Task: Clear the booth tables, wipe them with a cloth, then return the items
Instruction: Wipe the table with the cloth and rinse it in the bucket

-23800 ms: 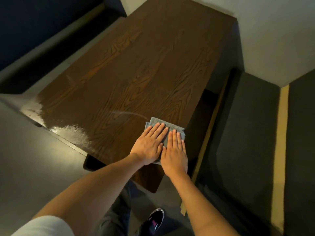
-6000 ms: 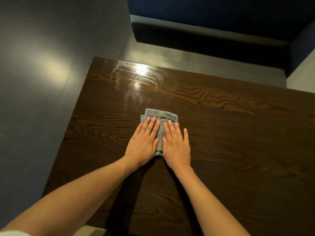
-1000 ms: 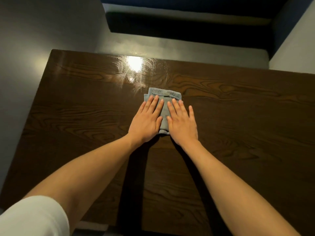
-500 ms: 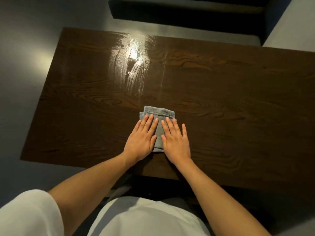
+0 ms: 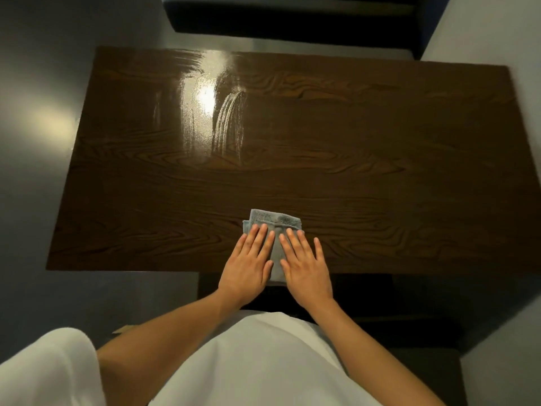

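A folded grey-blue cloth (image 5: pixel 275 222) lies at the near edge of the dark wooden booth table (image 5: pixel 380 171). My left hand (image 5: pixel 248 263) and my right hand (image 5: pixel 306 266) press flat on it side by side, fingers straight. The hands cover most of the cloth; only its far end and a strip between them show. Wet wipe streaks shine on the far left part of the tabletop.
A dark booth seat (image 5: pixel 292 16) runs along the far side of the table. Grey floor (image 5: pixel 38 142) lies to the left. A pale wall (image 5: pixel 497 33) stands at the right. My white shirt fills the bottom of the view.
Both hands have drawn the cloth back toward me, from mid-table to the near edge. Fresh wet streaks now show behind it on the tabletop.
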